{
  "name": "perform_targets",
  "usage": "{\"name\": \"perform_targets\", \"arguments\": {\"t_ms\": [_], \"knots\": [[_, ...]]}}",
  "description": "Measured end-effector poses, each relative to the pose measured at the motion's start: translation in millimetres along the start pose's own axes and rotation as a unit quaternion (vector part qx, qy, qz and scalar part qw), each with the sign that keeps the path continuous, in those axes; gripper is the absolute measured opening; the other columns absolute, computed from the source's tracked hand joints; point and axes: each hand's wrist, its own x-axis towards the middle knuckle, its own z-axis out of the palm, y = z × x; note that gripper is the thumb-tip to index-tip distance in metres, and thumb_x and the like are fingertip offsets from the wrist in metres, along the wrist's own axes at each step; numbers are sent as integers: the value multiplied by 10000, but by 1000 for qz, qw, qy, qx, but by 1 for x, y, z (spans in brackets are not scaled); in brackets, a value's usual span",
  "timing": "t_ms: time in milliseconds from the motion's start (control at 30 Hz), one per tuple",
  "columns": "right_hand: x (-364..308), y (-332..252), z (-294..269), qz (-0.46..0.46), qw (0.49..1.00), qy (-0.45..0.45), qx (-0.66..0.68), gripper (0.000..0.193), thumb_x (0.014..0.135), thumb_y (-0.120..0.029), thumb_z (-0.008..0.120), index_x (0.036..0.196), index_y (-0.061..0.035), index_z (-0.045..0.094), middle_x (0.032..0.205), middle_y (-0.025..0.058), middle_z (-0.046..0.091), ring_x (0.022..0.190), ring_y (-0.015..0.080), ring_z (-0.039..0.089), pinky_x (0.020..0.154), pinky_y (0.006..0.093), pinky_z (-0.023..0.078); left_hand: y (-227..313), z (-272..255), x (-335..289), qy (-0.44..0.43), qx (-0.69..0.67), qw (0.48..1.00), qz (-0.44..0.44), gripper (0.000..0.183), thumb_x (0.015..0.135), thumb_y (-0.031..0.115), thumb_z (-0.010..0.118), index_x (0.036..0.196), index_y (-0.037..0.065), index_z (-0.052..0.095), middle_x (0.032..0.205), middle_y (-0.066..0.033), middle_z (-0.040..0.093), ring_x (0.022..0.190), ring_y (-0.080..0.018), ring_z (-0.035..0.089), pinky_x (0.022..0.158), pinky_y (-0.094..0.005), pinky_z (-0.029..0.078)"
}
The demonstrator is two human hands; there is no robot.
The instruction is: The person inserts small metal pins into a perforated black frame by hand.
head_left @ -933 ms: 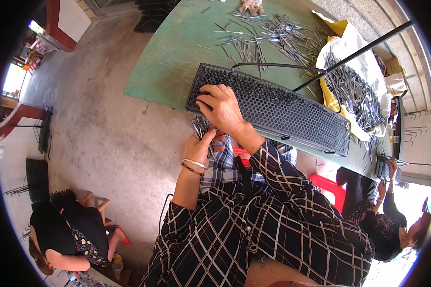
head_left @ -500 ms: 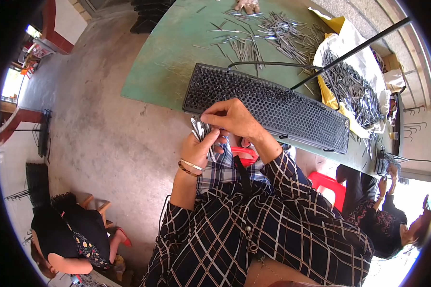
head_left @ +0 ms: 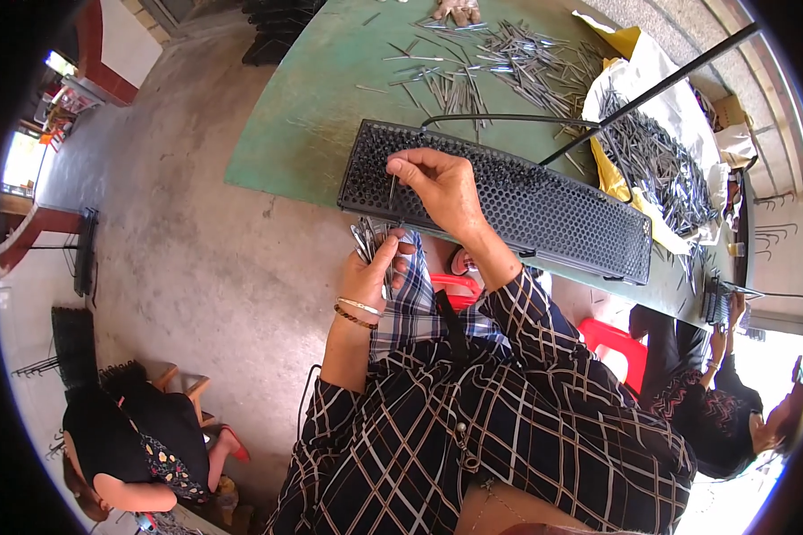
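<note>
My left hand (head_left: pixel 366 275) is closed around a bundle of slim metal sticks (head_left: pixel 363 236), just off the near edge of the rack. My right hand (head_left: pixel 446 194) pinches one slim dark metal stick (head_left: pixel 393 193) between thumb and forefinger, upright over the rack's left part. This black rack (head_left: pixel 544 223) is long and shallow, with a top full of round holes. Dark pieces (head_left: pixel 391 153) stand in many holes at its left end and along its far side; the holes nearer the right show bare.
Loose metal sticks (head_left: pixel 526 67) lie spread on the green table (head_left: pixel 277 134). A white and yellow sack (head_left: pixel 687 116) heaped with sticks stands at the right. A black rod frame (head_left: pixel 660 94) rises over the rack. A gloved hand (head_left: pixel 458 11) shows at the far edge; other people sit lower left and right.
My right hand has moved up and away from the bundle, taking one metal stick over the rack. My left hand stays nearly in place with the bundle.
</note>
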Motion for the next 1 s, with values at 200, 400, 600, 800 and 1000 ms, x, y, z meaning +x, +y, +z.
{"name": "perform_targets", "arguments": {"t_ms": [200, 400, 600, 800, 1000], "knots": [[5, 12, 12, -73, 995, 22, -69, 154, 832, -131, 674, 902, 6, 680, 801, 54, 667, 711, 84, 582, 633, 243, 483, -3, -1, 1, 7, -2, 1000, -12, 246, 902, 238, 583, 1049, 42, 599, 833, -42, 624, 634, -54, 485, 469, -188, 363], [0, 16, 26, -91, 990, 72, -81, 158, 819, -136, 678, 890, 5, 672, 803, 95, 651, 639, 141, 594, 581, 253, 470, -3, -3, -1, 11, -8, 1000, -14, 254, 901, 236, 588, 1033, 21, 616, 829, -61, 646, 626, -63, 519, 465, -201, 391], [-5, 16, 34, -64, 988, 126, -58, 164, 834, -143, 677, 910, 2, 675, 779, 49, 655, 671, 79, 562, 616, 223, 464, -4, -2, 0, 3, -19, 1000, -13, 262, 901, 228, 588, 1048, 12, 613, 821, -61, 649, 628, -58, 522, 461, -198, 394], [-6, 15, 39, -73, 982, 165, -53, 172, 837, -153, 679, 904, 5, 675, 756, 32, 644, 662, 66, 546, 603, 216, 456, -4, -2, 1, 1, -20, 1000, -13, 271, 902, 227, 587, 1053, 3, 611, 823, -59, 651, 620, -54, 520, 457, -193, 396], [-6, 22, 42, -56, 979, 189, -43, 184, 841, -169, 679, 890, 7, 662, 719, 19, 626, 638, 60, 527, 589, 208, 442, -3, 1, 0, 4, -10, 1000, -16, 219, 912, 212, 562, 1016, 24, 605, 820, -40, 630, 630, -61, 510, 456, -191, 361]]}}
